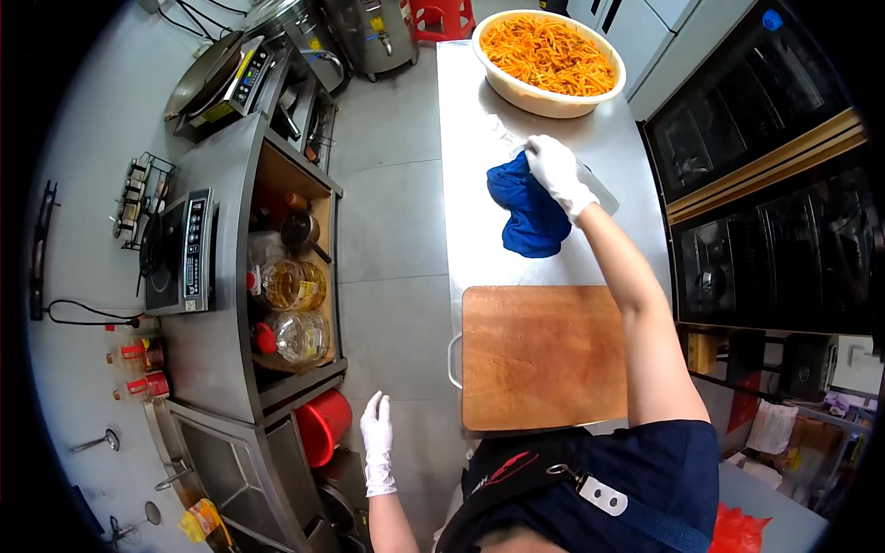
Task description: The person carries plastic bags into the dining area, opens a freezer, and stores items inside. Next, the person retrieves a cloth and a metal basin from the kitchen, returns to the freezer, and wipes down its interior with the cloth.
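Note:
My right hand [556,173], in a white glove, reaches across the metal table, its fingers closed at the upper right edge of a crumpled blue cloth [532,214]. Beside that hand, partly hidden by it, lies a flat grey sheet-like piece [601,191] that resembles a blade; its kind is not clear. A small white crumpled thing [498,135] lies just beyond the cloth. My left hand [377,441], also gloved in white, hangs over the floor with its fingers stretched out and nothing in it. Between my body and the cloth is a wooden cutting board [544,355] with a metal handle.
A large cream basin [550,103] of orange shredded food stands at the table's far end. To the left, a steel counter [217,359] holds an induction cooker [180,253], with oil jugs [293,284] on its shelf. A red bucket [323,427] stands below. Dark glass-fronted cabinets [770,244] line the right.

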The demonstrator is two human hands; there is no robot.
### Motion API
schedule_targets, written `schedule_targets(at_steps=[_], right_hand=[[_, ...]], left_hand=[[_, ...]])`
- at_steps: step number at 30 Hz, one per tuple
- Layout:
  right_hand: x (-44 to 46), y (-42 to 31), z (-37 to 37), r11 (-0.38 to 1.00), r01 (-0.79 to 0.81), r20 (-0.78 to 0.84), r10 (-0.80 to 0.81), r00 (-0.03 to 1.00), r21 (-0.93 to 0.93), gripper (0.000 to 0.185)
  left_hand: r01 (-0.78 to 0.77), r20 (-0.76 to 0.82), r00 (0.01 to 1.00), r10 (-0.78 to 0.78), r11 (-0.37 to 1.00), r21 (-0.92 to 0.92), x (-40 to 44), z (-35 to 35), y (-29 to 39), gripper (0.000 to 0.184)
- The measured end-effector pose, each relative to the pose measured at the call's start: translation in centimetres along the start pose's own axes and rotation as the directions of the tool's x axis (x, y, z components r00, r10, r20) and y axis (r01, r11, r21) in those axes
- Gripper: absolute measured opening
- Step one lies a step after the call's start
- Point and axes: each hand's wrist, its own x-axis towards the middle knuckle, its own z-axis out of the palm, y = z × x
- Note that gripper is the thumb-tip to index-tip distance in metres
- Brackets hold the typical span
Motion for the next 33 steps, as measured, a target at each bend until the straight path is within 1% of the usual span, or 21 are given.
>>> schedule_targets(at_steps=[2,5,6,8,11,12,14,15,16,18,19,20,22,23,24,26,27,28,30,32,33], right_hand=[[1.9,0.5,2.7,0.999,-0.035,0.016,0.035,0.999,0.006,0.019],[2.9,-1.6,3.6,0.999,-0.051,0.095,0.051,0.994,-0.005,0.021],[3.1,-0.5,5.8,0.994,0.067,0.031,-0.064,0.997,-0.081,0.018],[3.8,0.5,8.7,0.991,0.004,-0.118,-0.021,0.993,-0.136,0.013],[4.3,1.2,8.3,0.978,-0.203,0.053,0.200,0.978,0.052,0.011],[4.5,1.5,7.7,0.906,-0.281,0.073,0.272,0.959,0.316,0.009],[4.7,2.1,6.3,0.559,-0.365,0.160,0.381,0.911,0.745,0.009],[4.3,1.3,4.0,0.371,-0.331,0.203,0.344,0.917,0.867,0.008],[4.1,1.7,3.3,0.247,-0.292,0.220,0.282,0.934,0.924,0.010],[2.6,-1.4,-2.0,0.134,-0.375,0.322,0.305,0.896,0.917,0.013],[2.0,0.0,-1.7,0.182,-0.431,0.396,0.199,0.897,0.884,0.017],[0.9,-1.5,-3.6,0.171,-0.471,0.430,0.228,0.874,0.866,0.021],[-0.5,-0.9,-1.6,-0.062,-0.452,0.455,0.206,0.866,0.890,0.029],[-0.9,-0.9,-0.6,-0.076,-0.497,0.503,0.151,0.851,0.864,0.032],[-1.5,-4.7,-3.0,0.031,-0.485,0.482,0.077,0.873,0.874,0.036],[-2.3,-6.9,-2.1,-0.015,-0.529,0.526,0.132,0.840,0.849,0.021],[-2.7,-7.8,-1.5,-0.072,-0.508,0.510,0.230,0.829,0.858,0.014],[-3.0,-7.1,0.0,-0.221,-0.538,0.566,0.086,0.820,0.813,0.013],[-3.9,-11.0,0.1,-0.226,-0.542,0.581,0.182,0.793,0.810,0.018],[-4.7,-15.0,0.0,-0.214,-0.533,0.574,0.351,0.740,0.818,0.024],[-5.3,-14.0,1.9,-0.247,-0.526,0.581,0.368,0.726,0.814,0.025]], left_hand=[[-0.056,-0.012,0.998,0.059,0.986,0.158,-0.3,0.2,2.3,0.034],[-0.031,-0.001,1.000,0.031,0.994,0.109,-0.2,0.3,-1.4,0.033],[0.014,0.003,1.000,-0.015,0.991,0.130,-0.6,0.3,-1.5,0.034],[0.041,0.001,0.999,-0.042,0.981,0.188,-1.8,0.4,-1.9,0.034],[0.154,0.015,0.988,-0.156,0.983,0.097,-2.7,0.2,-6.2,0.034],[0.185,0.019,0.982,-0.186,0.981,0.065,-3.0,0.1,-6.7,0.034],[0.202,0.021,0.979,-0.202,0.979,-0.011,-3.4,-0.3,-8.0,0.033],[0.228,0.025,0.973,-0.227,0.972,-0.049,-3.7,-0.6,-7.5,0.033],[0.254,0.027,0.967,-0.253,0.963,-0.089,-3.9,-0.9,-7.2,0.032],[0.255,0.025,0.967,-0.254,0.962,-0.102,-3.7,-1.8,-7.7,0.032],[0.260,0.029,0.966,-0.258,0.958,-0.124,-3.6,-2.3,-8.2,0.032],[0.265,0.024,0.964,-0.264,0.953,-0.149,-3.5,-3.0,-8.7,0.032],[0.272,0.032,0.962,-0.270,0.948,-0.165,-3.1,-4.4,-9.3,0.034],[0.274,0.031,0.962,-0.272,0.951,-0.146,-2.9,-5.3,-9.3,0.034],[0.245,0.023,0.969,-0.245,0.955,-0.166,-2.5,-6.1,-10.4,0.034],[0.250,0.028,0.968,-0.250,0.950,-0.187,-1.4,-8.5,-12.2,0.033],[0.260,0.024,0.965,-0.260,0.948,-0.186,-0.8,-9.8,-12.6,0.033],[0.265,0.031,0.964,-0.264,0.947,-0.180,0.2,-11.0,-13.1,0.033],[0.273,0.069,0.962,-0.264,0.947,-0.170,2.3,-14.5,-15.5,0.033],[0.314,0.094,0.944,-0.316,0.949,0.029,4.2,-17.9,-15.7,0.034],[0.245,0.074,0.964,-0.257,0.960,0.133,4.7,-19.3,-15.2,0.034]])
